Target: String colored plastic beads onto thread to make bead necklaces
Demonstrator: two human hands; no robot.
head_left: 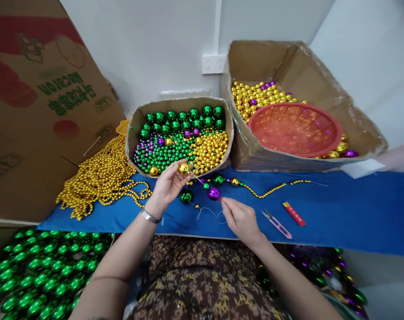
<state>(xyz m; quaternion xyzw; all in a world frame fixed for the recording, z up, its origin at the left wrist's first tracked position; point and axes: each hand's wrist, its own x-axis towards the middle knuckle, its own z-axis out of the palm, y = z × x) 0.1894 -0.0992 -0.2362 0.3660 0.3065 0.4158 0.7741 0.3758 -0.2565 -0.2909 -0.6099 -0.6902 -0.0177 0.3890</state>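
Observation:
My left hand (166,184) pinches a large gold bead (184,168) just in front of a small cardboard box. My right hand (240,218) pinches a thin thread beside a large purple bead (214,193). The thread loops white on the blue cloth between my hands. A strung line of green, gold and purple beads (242,183) runs from my hands to the right across the cloth. A loose dark green bead (186,196) lies under my left hand.
The small box (135,122) holds green, gold and purple beads. A bigger box (242,146) holds gold beads and a red basket (295,129). Gold bead strands (102,180) pile at left. Thread snips (277,223) and a red cutter (294,213) lie right. Green beads (38,271) fill the floor left.

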